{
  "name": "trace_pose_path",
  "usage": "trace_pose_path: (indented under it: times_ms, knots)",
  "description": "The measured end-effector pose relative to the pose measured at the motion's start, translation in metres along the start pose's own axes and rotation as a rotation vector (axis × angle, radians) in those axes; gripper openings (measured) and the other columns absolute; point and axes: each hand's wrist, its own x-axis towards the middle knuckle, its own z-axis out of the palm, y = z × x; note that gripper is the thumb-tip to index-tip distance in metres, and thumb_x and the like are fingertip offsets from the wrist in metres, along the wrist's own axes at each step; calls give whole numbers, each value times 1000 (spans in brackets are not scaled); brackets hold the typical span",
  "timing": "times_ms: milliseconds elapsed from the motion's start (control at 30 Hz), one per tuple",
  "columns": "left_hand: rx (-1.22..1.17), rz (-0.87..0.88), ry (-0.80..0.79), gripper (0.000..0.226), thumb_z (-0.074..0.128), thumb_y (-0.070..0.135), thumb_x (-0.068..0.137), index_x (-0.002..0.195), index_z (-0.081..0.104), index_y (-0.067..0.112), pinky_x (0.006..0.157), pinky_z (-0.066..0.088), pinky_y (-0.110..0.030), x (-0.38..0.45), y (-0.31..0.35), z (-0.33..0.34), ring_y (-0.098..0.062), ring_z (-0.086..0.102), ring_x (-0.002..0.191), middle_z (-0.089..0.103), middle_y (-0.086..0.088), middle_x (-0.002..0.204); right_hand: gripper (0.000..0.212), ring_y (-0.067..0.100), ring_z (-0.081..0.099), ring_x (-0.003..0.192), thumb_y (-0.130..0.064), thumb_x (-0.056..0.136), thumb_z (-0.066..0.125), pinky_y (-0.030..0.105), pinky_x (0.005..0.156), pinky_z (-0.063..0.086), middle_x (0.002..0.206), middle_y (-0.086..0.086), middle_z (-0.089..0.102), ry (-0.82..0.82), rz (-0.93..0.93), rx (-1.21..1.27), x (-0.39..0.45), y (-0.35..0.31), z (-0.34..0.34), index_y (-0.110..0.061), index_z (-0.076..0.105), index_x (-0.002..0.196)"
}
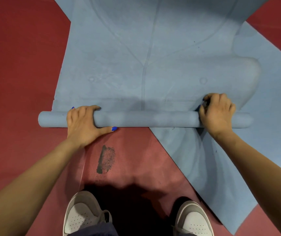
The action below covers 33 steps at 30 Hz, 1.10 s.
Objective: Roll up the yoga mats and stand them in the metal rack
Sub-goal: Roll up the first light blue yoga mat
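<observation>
Both hands, left hand [82,124] and right hand [217,112], grasp the roll [145,119] lying crosswise, the flat mat [145,57] extending away ahead.

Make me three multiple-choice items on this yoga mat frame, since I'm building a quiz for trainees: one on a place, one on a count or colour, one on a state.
1. Where does the dark scuff mark lie?
A. On the red mat, between the roll and the shoes
B. On the blue roll
C. On a shoe

2. How many blue mats show?
A. One
B. Two
C. Four

3. How far is the blue mat under the hands rolled?
A. Fully rolled
B. Flat, not begun
C. Only its near end is rolled

Answers:
1. A: the mark sits on the red mat ahead of the grey-and-white shoes.
2. B: a second blue mat lies slanted under the first.
3. C: the left hand and right hand grip a thin roll, with flat mat stretching beyond.
</observation>
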Motion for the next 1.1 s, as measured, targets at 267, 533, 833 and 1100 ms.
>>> trace_pose_path:
  times_ms: [267, 533, 833, 1100]
  knots:
    - [-29, -33, -74, 107, 38, 91, 33, 114, 51, 22, 108, 17, -37, 20, 3, -11, -28, 40, 117, 40, 3, 107, 16, 40, 56, 58, 5, 77, 54, 38, 52, 41, 77, 21, 59, -2, -219, -47, 15, -13, -5, 0, 58, 92]
    - [-6, -38, -153, 104, 32, 92, 37, 116, 51, 26, 105, 18, -35, 31, 8, -20, -24, 37, 116, 33, 8, 106, 38, 37, 58, 76, -35, 93, 47, 43, 74, 49, 87, 16, 63, 133, -333, -41, -38, -9, -10, -1, 65, 90]
    - [12, -35, -39, 101, 30, 90, 50, 122, 52, 22, 113, 4, -49, 55, 13, -22, -23, 36, 127, 46, -4, 124, 49, 45, 56, 92, -37, 92, 47, 55, 102, 37, 102, 24, 57, -140, -194, 83, -6, -15, 0, 3, 64, 113]
    - [11, -67, 391, 35, 45, 37, 94, 98, 65, 9, 103, 27, -62, 30, 54, 5, -35, 54, 102, 56, -14, 102, 45, 35, 45, 101, -46, 93, 48, 40, 91, 24, 110, 18, 49, -167, -136, -89, 22, -21, -7, -12, 58, 121]
